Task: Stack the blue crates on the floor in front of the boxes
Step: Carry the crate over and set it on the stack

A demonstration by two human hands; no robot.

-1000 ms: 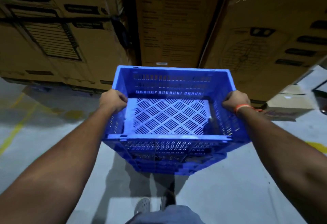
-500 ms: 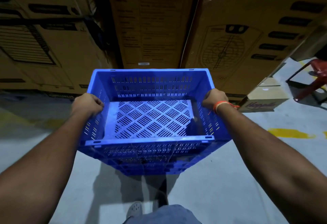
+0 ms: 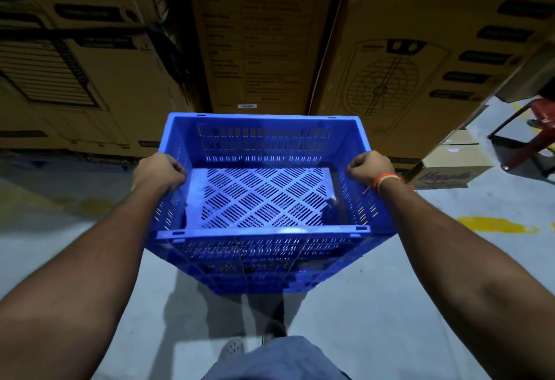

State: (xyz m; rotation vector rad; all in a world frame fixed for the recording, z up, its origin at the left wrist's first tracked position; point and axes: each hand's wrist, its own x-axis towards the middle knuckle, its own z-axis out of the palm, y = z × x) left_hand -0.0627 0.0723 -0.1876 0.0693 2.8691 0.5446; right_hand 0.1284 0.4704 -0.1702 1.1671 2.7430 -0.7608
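Head view: tall cardboard boxes (image 3: 264,34) stand behind a grey floor (image 3: 405,304). The left hand (image 3: 159,171) and right hand (image 3: 371,168) grip opposite rims of the blue crate (image 3: 261,196), held above the floor just before the boxes. Lowered crookedly, it could strike them or slip.

Blue crate (image 3: 264,196) held off grey floor (image 3: 375,319), open top up, slatted base visible, nothing inside. Left hand (image 3: 159,171) grips left rim; right hand (image 3: 371,166) grips right rim, orange band (image 3: 386,181) on wrist. Tall cardboard boxes (image 3: 261,34) just beyond crate's far wall. Small box (image 3: 450,169) on floor to right, red chair (image 3: 537,130) past it. Yellow paint patch (image 3: 495,225) on floor at right. Shoe (image 3: 232,348) below crate.
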